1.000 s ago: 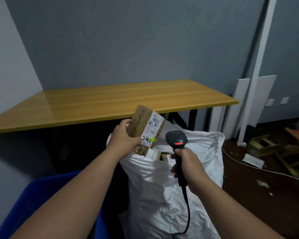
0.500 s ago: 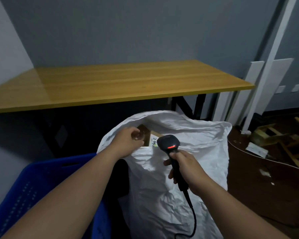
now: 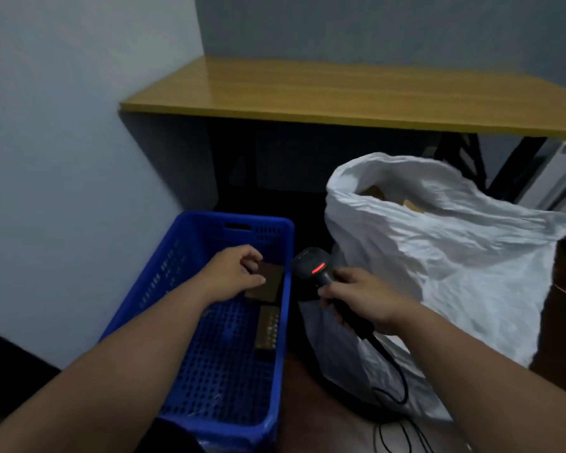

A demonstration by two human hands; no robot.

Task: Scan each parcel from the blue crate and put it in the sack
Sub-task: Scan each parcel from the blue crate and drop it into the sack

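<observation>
Head view:
Left hand [image 3: 234, 273]: down in the crate [image 3: 190, 325], fingers curled onto a brown parcel [image 3: 268, 284] by the right wall.
Right hand [image 3: 361, 297]: grips the scanner [image 3: 311, 268], red light on.
Sack [image 3: 438, 256]: right of the crate, mouth open, boxes inside.

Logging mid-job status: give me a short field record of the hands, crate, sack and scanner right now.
left hand: inside the blue crate, fingers curled on a brown parcel
right hand: grips the barcode scanner, red light lit
crate contents: a second brown parcel lies nearer the camera
sack: white, open-topped, cardboard parcels visible inside
table: wooden, behind both
</observation>
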